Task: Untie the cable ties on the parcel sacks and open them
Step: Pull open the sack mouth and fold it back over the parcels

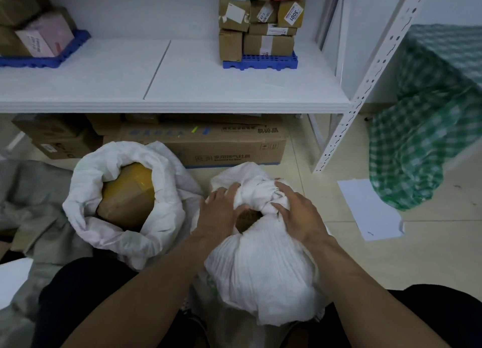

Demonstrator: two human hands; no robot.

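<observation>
I have both hands on the tied white parcel sack point(263, 274), which stands on the tiled floor point(430, 256) between my knees, right in front of me. My left hand point(221, 212) lies against the left side of its bunched neck point(257, 193), fingers curled into the gathered fabric. My right hand point(297, 212) grips the neck from the right, thumb tucked under the knot of cloth and fingers wrapped over the top. Just below the bunch, between my two hands, a small gap in the fabric shows something brown inside. I cannot make out the cable tie itself; the folds hide it.

Just beside this sack, to its left, a second white sack point(122, 204) stands already open, its mouth rolled down around a cardboard parcel with yellow tape point(130, 193).

Behind both sacks a long printed carton point(229, 146) lies on the floor under a white shelf point(169, 86). On that shelf, a stack of small cardboard boxes point(260, 24) rests on a blue plastic pallet point(260, 60), and a second blue pallet point(44, 58) at the far left carries more boxes, one of them pink. To the right, a green checked bag point(422, 128) slumps beside the shelf's perforated upright, and a white sheet of paper point(370, 209) lies on the floor near it. Grey sacking point(34, 204) is heaped at my left.
</observation>
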